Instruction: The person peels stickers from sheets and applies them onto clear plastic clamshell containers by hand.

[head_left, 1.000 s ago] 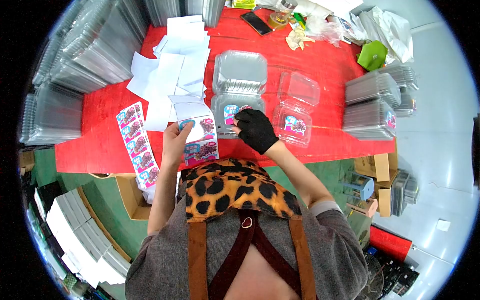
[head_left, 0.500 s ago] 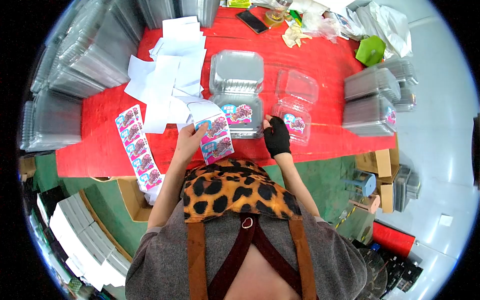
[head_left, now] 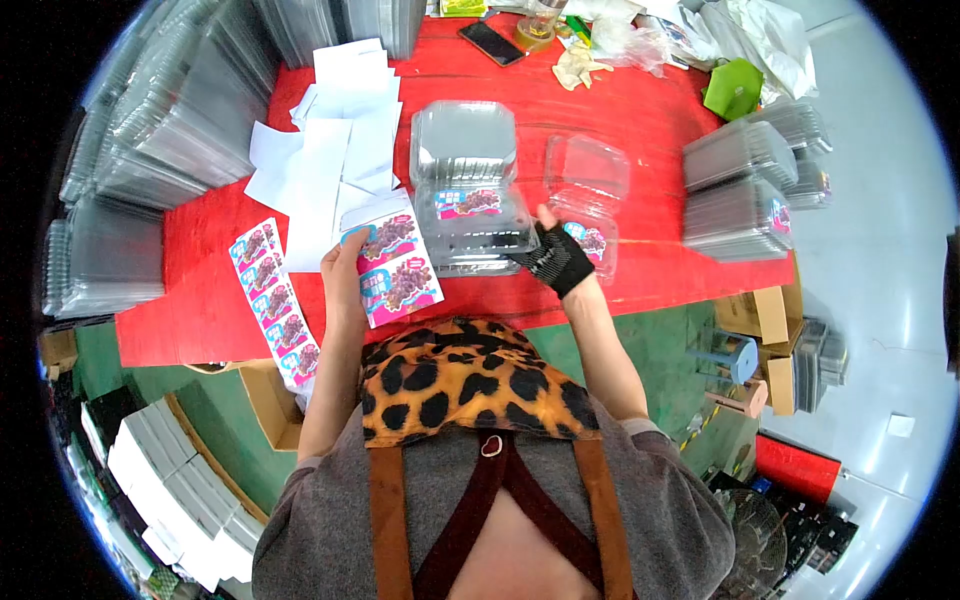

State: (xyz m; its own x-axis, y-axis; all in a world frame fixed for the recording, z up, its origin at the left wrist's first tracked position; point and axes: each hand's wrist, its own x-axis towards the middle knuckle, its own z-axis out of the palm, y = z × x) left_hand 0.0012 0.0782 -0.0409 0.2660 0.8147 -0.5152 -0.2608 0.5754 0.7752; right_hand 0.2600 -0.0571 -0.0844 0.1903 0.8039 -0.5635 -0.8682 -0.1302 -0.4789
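Head: 2 hands [head_left: 343, 268], 1 held lbl strip [head_left: 402, 268]

A broad passage runs over the bare red table [head_left: 657, 150] between the small clear plastic clamshell box [head_left: 588, 172] and the stacked clear plastic containers [head_left: 725, 222] at the right. A narrower gap separates that box from the large clear plastic clamshell box [head_left: 463, 145]; the black-gloved right hand [head_left: 556, 262] fills its near end. On the left, overlapping white paper sheets [head_left: 320, 185] and tall stacks of clear plastic trays [head_left: 190, 120] take up the room
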